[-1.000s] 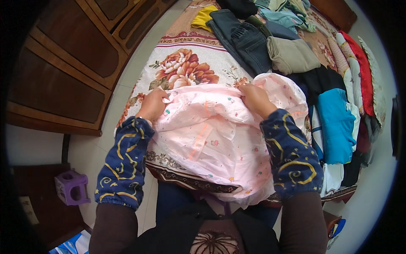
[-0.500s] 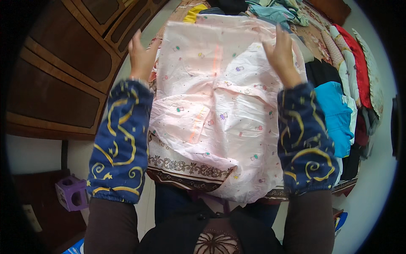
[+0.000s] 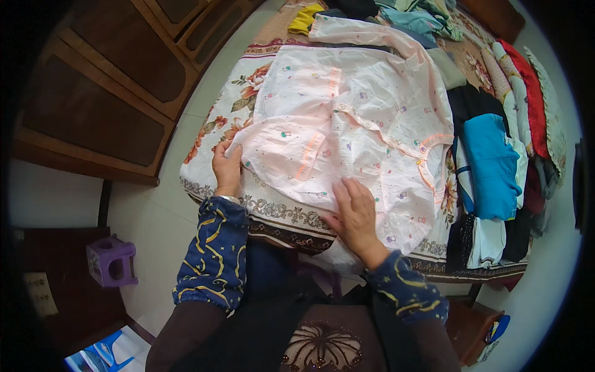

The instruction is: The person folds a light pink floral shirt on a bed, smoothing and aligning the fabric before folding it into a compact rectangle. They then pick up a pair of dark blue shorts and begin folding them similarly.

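A pale pink pajama top point(image 3: 372, 149) with small coloured figures lies spread on the bed, its neckline with orange trim toward the right. Its far sleeve point(image 3: 365, 31) stretches along the top side. Beside the lower left corner, my left hand point(image 3: 228, 170) pinches the hem between thumb and fingers. My right hand point(image 3: 354, 217) rests on the front near the close edge, palm down with fingers spread. Part of the near side droops over the bed's edge, partly hidden behind my right hand.
A flowered bedspread point(image 3: 217, 133) covers the bed. Rolled and folded clothes, including a blue piece point(image 3: 493, 164), line the right side. More garments point(image 3: 415, 22) are heaped at the far end. Wooden cabinets point(image 3: 118, 93) stand left; a purple stool point(image 3: 111, 261) is on the floor.
The pajama top has come down from between my raised hands and lies flatter, its far sleeve and neckline visible. Both hands have moved down toward me, the right one also leftward.
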The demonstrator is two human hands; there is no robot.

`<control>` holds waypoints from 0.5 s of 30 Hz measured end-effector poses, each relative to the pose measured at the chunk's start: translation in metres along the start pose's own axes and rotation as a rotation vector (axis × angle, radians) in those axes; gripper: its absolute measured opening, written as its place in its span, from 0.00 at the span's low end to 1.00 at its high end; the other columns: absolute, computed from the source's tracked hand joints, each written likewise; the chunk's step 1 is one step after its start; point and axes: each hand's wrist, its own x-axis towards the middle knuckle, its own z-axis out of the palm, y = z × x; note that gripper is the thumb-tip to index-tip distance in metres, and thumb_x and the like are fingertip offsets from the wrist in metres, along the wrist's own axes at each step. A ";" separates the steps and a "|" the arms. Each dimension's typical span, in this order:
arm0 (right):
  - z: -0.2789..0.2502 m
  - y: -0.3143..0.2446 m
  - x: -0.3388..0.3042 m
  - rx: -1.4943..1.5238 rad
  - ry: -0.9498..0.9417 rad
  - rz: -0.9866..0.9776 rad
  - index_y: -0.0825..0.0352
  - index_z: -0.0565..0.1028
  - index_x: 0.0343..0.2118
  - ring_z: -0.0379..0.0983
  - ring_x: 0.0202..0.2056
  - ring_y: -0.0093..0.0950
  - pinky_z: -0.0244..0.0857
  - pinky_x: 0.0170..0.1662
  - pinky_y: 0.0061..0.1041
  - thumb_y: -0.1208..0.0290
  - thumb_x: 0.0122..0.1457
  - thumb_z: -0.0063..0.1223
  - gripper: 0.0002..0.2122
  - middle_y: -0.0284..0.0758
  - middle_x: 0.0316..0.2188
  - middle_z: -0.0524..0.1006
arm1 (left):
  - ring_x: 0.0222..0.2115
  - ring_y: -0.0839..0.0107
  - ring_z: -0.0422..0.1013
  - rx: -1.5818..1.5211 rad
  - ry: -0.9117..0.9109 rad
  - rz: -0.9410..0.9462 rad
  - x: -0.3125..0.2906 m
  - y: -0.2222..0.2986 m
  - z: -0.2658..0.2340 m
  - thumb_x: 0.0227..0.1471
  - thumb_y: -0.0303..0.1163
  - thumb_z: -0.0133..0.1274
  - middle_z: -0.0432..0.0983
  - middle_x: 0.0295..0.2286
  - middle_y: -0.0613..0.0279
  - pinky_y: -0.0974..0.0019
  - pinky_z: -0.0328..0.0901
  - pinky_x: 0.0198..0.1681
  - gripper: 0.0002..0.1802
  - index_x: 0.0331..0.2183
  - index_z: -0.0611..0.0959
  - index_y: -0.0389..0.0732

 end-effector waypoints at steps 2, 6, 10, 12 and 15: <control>0.018 0.001 0.011 -0.058 -0.058 -0.001 0.66 0.70 0.51 0.68 0.44 0.39 0.61 0.47 0.38 0.74 0.42 0.60 0.28 0.40 0.41 0.71 | 0.29 0.76 0.69 -0.227 0.023 -0.180 -0.011 0.027 0.001 0.50 0.29 0.59 0.75 0.30 0.67 0.74 0.65 0.35 0.06 0.33 0.79 0.42; 0.026 0.014 0.017 0.108 -0.139 -0.111 0.65 0.74 0.38 0.68 0.31 0.37 0.62 0.34 0.36 0.76 0.44 0.54 0.14 0.35 0.25 0.69 | 0.30 0.78 0.67 -0.226 -0.003 0.263 -0.010 0.050 -0.034 0.50 0.22 0.58 0.73 0.30 0.70 0.77 0.64 0.37 0.07 0.32 0.77 0.43; 0.012 0.014 0.004 0.192 -0.306 -0.163 0.62 0.74 0.35 0.69 0.30 0.39 0.64 0.32 0.37 0.75 0.45 0.54 0.11 0.37 0.25 0.69 | 0.36 0.79 0.67 -0.230 -0.030 0.263 -0.023 0.059 -0.082 0.50 0.19 0.56 0.72 0.32 0.69 0.76 0.62 0.43 0.09 0.34 0.78 0.41; 0.017 0.016 -0.009 0.147 -0.499 -0.133 0.62 0.73 0.37 0.71 0.32 0.40 0.66 0.33 0.37 0.73 0.46 0.55 0.12 0.38 0.27 0.71 | 0.40 0.76 0.67 0.026 -0.016 0.124 -0.035 0.038 -0.102 0.49 0.19 0.54 0.73 0.37 0.67 0.74 0.62 0.46 0.13 0.39 0.78 0.39; 0.015 0.011 -0.009 0.214 -0.605 -0.073 0.60 0.74 0.41 0.73 0.33 0.39 0.68 0.36 0.34 0.70 0.50 0.56 0.13 0.37 0.29 0.74 | 0.46 0.71 0.67 0.297 -0.100 -0.109 -0.053 0.012 -0.119 0.48 0.21 0.52 0.73 0.44 0.61 0.70 0.61 0.51 0.20 0.46 0.76 0.37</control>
